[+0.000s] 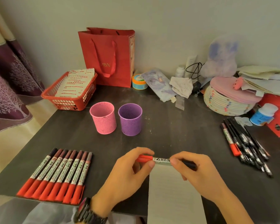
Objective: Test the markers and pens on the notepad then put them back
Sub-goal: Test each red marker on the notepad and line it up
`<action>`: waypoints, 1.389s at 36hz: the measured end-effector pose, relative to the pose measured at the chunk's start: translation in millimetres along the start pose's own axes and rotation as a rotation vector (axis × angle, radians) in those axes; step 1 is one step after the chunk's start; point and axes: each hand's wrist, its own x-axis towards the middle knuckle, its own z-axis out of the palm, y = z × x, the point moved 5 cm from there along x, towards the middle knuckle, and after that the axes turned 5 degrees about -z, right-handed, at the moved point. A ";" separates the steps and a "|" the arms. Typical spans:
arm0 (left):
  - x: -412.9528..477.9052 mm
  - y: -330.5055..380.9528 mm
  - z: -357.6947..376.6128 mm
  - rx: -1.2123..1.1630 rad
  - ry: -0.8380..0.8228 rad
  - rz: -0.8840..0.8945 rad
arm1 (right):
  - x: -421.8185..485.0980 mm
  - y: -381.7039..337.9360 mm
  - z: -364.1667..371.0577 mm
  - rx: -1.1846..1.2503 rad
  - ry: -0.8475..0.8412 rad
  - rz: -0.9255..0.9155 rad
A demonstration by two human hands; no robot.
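We hold the marker (162, 159) level over the top edge of the notepad (173, 191); it is red-capped, with a white lettered barrel and a dark tail. Our left hand (128, 173) pinches the red end and our right hand (199, 172) grips the tail, above the counter (168, 126).

two bare hands: left hand (128, 173), right hand (199, 173), nails cut short. strapped round the left wrist, a chunky dark watch (85, 207) with a thick black case tinged reddish on its upper edge and a ribbed black band (94, 218). behind the watch, a loose pale grey sleeve (42, 214), softly creased. right forearm bare up to the frame edge.
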 end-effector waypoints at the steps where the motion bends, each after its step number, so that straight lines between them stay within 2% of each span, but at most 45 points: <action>1: 0.3 1.2 -4.2 -0.074 -0.029 -0.042 | -3.9 -2.6 -0.1 0.028 0.021 0.003; 5: -2.3 6.7 -7.9 -0.488 -0.222 -0.153 | -24.7 -4.7 10.6 0.242 0.161 0.077; 7: -5.3 8.7 -9.0 -0.824 -0.180 -0.215 | -38.3 -2.9 21.5 0.344 0.238 0.146; 10: -11.9 8.8 -5.4 -1.335 -0.012 -0.329 | -58.5 -1.1 42.4 0.477 0.316 0.275; 14: -21.0 11.6 5.5 -1.673 0.098 -0.337 | -80.5 -3.4 74.1 0.526 0.297 0.435; 17: -25.0 19.8 10.6 -1.825 -0.002 -0.306 | -94.5 -12.5 88.3 0.526 0.323 0.472; 19: -27.5 23.6 14.6 -1.824 -0.055 -0.301 | -102.4 -20.3 93.5 0.502 0.353 0.456; 24: -32.7 27.6 30.2 -1.817 -0.025 -0.386 | -117.9 -29.7 98.3 0.446 0.479 0.433; 29: -32.2 37.7 37.8 -1.755 -0.076 -0.423 | -128.1 -38.2 96.7 0.419 0.599 0.423; 38: -35.7 36.5 41.9 -1.754 -0.061 -0.433 | -128.7 -45.8 96.6 0.328 0.657 0.346; 42: -35.2 27.8 37.5 -1.741 -0.038 -0.442 | -123.8 -42.2 101.8 0.311 0.610 0.345; 46: -36.5 11.8 24.1 -1.641 -0.006 -0.452 | -113.5 -31.9 106.0 0.322 0.464 0.336; 48: -39.6 5.2 15.9 -1.524 0.015 -0.430 | -107.1 -30.2 103.5 0.292 0.396 0.293; 50: -44.5 -1.0 7.7 -1.305 0.028 -0.375 | -101.1 -30.2 98.1 0.248 0.347 0.246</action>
